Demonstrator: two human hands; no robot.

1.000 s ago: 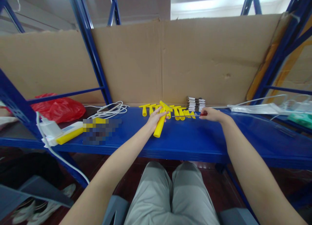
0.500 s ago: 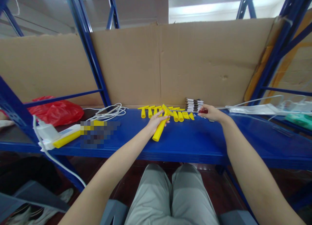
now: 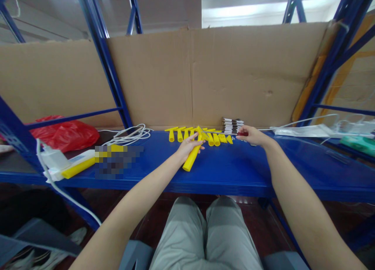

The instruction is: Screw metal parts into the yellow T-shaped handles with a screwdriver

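Note:
My left hand point(image 3: 187, 147) is closed around the tubular handle of a yellow T-shaped plastic tool point(image 3: 191, 160), which is tilted with its head pointing away from me. In my right hand point(image 3: 254, 135) is a screwdriver point(image 3: 242, 134), its red handle between the fingers. The thin metal shaft runs leftward and its tip meets the head of the yellow tool; the exact contact is too small to make out. Behind my left hand lie several similar yellow T-shaped pieces point(image 3: 171, 136) in a row. More yellow pieces point(image 3: 216, 139) lie just right of the held one.
A stack of brown-and-white flat packets point(image 3: 231, 125) is by the cardboard wall point(image 3: 234, 75). To the left are a coiled white cable point(image 3: 134, 133), a power strip point(image 3: 79, 157) and a red plastic bag point(image 3: 67, 135). White packaging point(image 3: 304, 130) lies right on the blue shelf point(image 3: 234, 168).
The yellow tool's head has shifted very slightly, with the screwdriver tip still at it. Both hands keep their holds, and the camera view has moved a little.

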